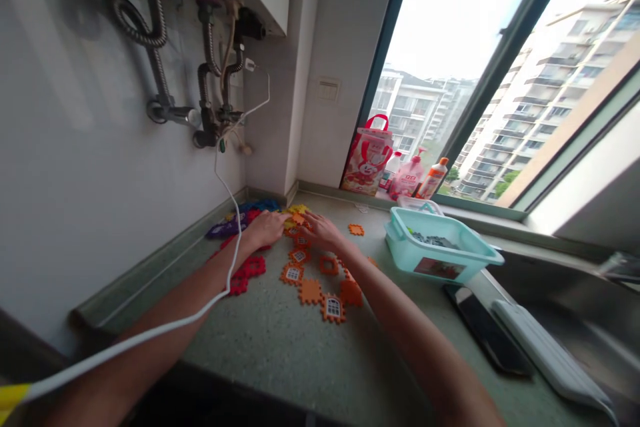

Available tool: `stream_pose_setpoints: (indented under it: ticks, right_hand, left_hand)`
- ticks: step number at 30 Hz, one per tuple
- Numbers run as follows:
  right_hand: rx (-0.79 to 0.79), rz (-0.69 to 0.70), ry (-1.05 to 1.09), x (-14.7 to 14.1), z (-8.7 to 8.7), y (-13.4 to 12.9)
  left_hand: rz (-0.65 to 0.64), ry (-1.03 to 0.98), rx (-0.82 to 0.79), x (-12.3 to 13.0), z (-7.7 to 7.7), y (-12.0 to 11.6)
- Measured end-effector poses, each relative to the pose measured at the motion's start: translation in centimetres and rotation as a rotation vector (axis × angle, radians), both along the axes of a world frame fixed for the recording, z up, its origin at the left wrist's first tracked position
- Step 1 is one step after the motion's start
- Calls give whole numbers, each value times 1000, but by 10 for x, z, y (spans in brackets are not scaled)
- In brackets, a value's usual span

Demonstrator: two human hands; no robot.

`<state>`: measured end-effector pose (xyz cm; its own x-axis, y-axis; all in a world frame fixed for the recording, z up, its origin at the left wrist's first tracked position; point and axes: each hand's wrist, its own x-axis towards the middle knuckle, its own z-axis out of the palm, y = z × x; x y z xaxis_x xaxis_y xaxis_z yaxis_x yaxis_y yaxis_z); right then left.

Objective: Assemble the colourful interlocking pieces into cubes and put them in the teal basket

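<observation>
My left hand [269, 228] reaches to the far part of the counter, its fingertips at the yellow pieces [299, 209] and a small orange piece. From the right, my right hand [321, 230] touches the same group, fingers stretched forward over orange pieces. Orange toothed pieces, some with white window inserts [293, 273], lie in a curving row toward me. Red pieces [249, 268] lie beside my left forearm, and blue and purple pieces [220, 227] are behind my left hand. One orange piece [356, 229] lies apart on the right.
A teal bin [440, 267] with grey pieces stands right of my right hand. Nearer are a phone [487, 330] and a white power strip [550, 353] beside the sink. A white cable [165, 328] crosses over my left forearm. Bottles [409, 177] stand by the window.
</observation>
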<state>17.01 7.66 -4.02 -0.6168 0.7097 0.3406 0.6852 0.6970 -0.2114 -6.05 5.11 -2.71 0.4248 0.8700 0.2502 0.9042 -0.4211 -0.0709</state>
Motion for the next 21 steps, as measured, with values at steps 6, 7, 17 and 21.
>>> stream_pose_setpoints:
  ticks: [6, 7, 17, 21]
  right_hand:
    - [5, 135, -37, 4, -13, -5]
    - [6, 149, -25, 11, -14, -10]
    - [-66, 7, 177, 80, -13, -26]
    - [-4, -172, 183, 100, -17, -10]
  left_hand:
    - [-28, 25, -15, -9, -10, 6]
    - [-20, 28, -8, -9, -11, 6]
    - [-314, -4, -15, 15, -11, -6]
    - [-409, -68, -51, 26, -16, -6]
